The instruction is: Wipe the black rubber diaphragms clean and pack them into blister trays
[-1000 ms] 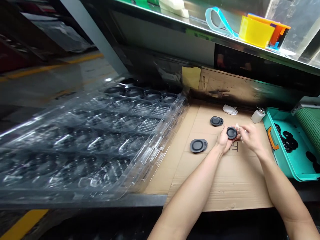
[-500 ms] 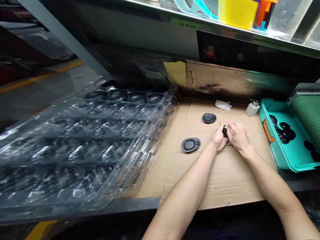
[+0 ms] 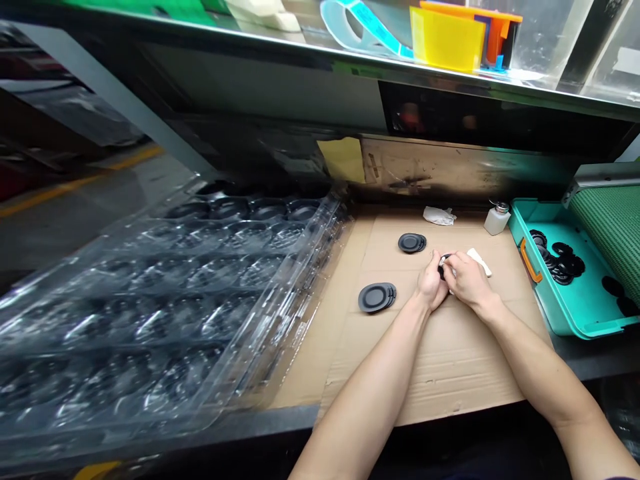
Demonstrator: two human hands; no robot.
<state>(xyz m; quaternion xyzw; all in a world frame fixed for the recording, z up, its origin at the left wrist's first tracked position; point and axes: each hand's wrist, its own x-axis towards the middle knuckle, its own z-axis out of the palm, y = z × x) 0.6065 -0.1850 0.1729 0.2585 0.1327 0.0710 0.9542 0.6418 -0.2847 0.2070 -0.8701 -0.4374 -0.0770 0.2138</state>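
Over the cardboard sheet, my left hand is closed around a small black part, most of it covered by fingers. My right hand meets it there, its fingers pinched at the part with a bit of something white at their tips. Exactly what the right fingers grip is too small to make out. To the left of my hands lie two overlapping stacks of black round discs, a nearer stack and a farther stack. A folded white cloth lies just beyond my right hand.
Clear plastic blister trays are stacked on the left. A teal bin with black round parts stands right, beside a green textured surface. A white pump bottle and crumpled white paper sit behind. A shelf with a yellow container hangs above.
The view has shifted slightly, showing more of the shelf. Both hands stay together at the black part, with small finger movements; more of the white cloth shows beside my right hand.
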